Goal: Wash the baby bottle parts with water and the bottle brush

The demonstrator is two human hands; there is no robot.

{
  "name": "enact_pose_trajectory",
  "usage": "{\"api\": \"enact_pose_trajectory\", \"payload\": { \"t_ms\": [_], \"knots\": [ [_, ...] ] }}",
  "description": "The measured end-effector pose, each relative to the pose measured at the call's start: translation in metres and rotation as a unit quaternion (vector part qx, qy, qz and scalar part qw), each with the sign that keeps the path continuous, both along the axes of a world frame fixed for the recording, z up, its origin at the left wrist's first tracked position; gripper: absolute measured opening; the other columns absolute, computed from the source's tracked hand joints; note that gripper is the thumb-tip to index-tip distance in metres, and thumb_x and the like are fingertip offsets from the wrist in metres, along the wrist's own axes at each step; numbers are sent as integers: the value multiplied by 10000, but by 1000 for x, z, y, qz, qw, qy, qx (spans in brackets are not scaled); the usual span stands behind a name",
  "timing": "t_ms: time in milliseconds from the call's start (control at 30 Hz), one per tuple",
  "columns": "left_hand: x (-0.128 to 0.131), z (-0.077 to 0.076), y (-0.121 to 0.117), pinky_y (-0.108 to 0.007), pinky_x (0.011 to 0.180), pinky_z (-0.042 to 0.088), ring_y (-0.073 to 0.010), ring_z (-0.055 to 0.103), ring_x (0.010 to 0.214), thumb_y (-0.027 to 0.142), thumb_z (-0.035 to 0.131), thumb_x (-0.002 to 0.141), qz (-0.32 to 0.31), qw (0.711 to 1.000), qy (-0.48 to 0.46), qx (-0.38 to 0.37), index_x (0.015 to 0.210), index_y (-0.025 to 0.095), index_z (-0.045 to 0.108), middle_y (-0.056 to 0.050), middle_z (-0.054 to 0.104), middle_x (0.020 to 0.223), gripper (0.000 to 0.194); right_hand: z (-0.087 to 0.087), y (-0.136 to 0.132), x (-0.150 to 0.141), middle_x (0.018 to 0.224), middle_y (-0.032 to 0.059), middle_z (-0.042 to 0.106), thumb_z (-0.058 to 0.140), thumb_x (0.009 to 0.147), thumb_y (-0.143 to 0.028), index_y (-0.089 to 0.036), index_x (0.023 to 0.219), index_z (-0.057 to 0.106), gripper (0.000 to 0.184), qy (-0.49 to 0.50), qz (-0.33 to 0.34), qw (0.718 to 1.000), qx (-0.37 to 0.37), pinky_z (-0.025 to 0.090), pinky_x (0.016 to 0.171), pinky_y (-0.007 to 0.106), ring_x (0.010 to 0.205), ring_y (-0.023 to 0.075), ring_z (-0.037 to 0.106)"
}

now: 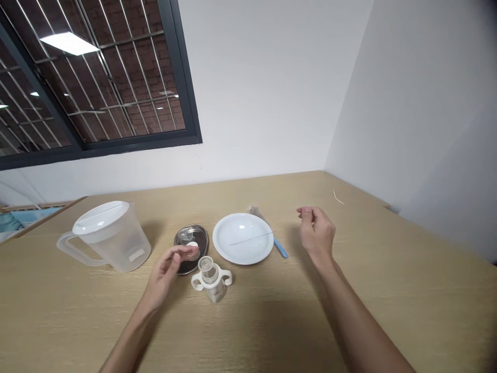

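My left hand (166, 269) hovers at the front left of a round metal tray (205, 235), its fingers stretched out and thumb apart. A small white round piece (192, 244) and a clear part (187, 234) lie in the tray, close to those fingertips. Right of this hand stands a two-handled baby bottle (215, 290) with a clear top. A white plate (243, 256) carries a thin wire-like stick (252, 239) across it. My right hand (317, 230), raised right of the plate, has its fingers curled closed; anything inside them is hidden.
A lidded clear plastic jug (120, 243) stands at the left. Beside the plate, a blue handle (280, 248) sticks out, and a greyish object (255, 211) is partly hidden behind. A thin bent piece (338, 198) lies far right, near the wall (279, 103).
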State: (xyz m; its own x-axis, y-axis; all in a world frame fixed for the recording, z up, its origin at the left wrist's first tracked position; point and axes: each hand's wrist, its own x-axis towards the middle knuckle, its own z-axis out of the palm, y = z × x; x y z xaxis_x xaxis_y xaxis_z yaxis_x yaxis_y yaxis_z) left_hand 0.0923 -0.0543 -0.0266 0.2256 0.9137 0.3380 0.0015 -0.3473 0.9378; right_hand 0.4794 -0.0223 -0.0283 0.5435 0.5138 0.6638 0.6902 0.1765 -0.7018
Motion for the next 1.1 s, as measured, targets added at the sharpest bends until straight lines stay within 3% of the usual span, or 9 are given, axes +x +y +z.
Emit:
{"api": "enact_pose_trajectory", "payload": {
  "t_ms": [100,233,367,467,500,600,767,933,1100],
  "knots": [
    [-11,20,17,-304,789,484,-209,644,833,508,497,940,105,988,99,63,753,186,618,-63,715,833,392,-2,2,-1,816,93,668,368,943,-394,-170,844,639,365,-7,5,1000,0,431,732,335,749,213,593],
    [-16,39,47,-317,737,430,-195,577,641,524,374,971,161,910,365,115,585,187,634,-52,656,616,574,-4,3,-2,821,98,672,368,937,-394,-169,840,637,364,-12,7,1000,2,432,725,332,758,217,595],
    [-19,33,70,-389,896,395,-261,621,930,438,373,974,75,843,505,171,794,204,707,-80,748,911,446,-5,4,-1,816,97,673,370,935,-413,-164,853,645,381,-10,11,1000,-6,436,727,335,748,218,598],
    [-23,19,78,-453,978,355,-290,559,1177,298,468,898,27,816,550,175,1061,257,685,-60,690,1221,275,-7,5,0,821,98,677,371,933,-421,-164,847,646,386,-10,10,1000,-11,436,734,336,761,221,608],
    [-25,15,79,-465,997,343,-297,535,1223,268,519,847,19,810,559,173,1140,275,657,-59,665,1270,324,-8,5,0,821,97,678,371,933,-420,-166,843,645,384,-11,10,1000,-12,436,736,337,764,222,611],
    [-28,4,81,-480,1027,324,-317,498,1277,249,610,752,0,801,577,160,1258,314,590,-63,634,1309,511,-9,5,1,825,98,680,368,933,-424,-169,840,642,386,-14,6,1000,-13,436,742,340,770,224,614],
    [-28,-5,90,-495,1043,315,-323,511,1268,342,664,768,5,797,588,138,1244,332,599,-80,629,1292,480,-9,5,0,838,99,684,370,939,-423,-170,842,635,379,-14,9,1000,-14,437,750,341,789,226,619],
    [-30,-12,97,-450,1036,353,-297,510,1279,313,697,760,-4,810,568,147,1207,333,620,-55,638,1293,453,-9,6,1,826,97,683,374,937,-413,-170,839,637,372,-22,12,1000,-9,439,740,341,772,222,615],
    [-30,-5,96,-481,1011,392,-300,568,1188,328,677,782,33,835,517,186,1215,291,604,-75,631,1278,441,-9,6,0,814,90,680,380,933,-403,-170,843,642,363,-22,9,1000,-7,442,725,334,756,216,611]
  ]
}}
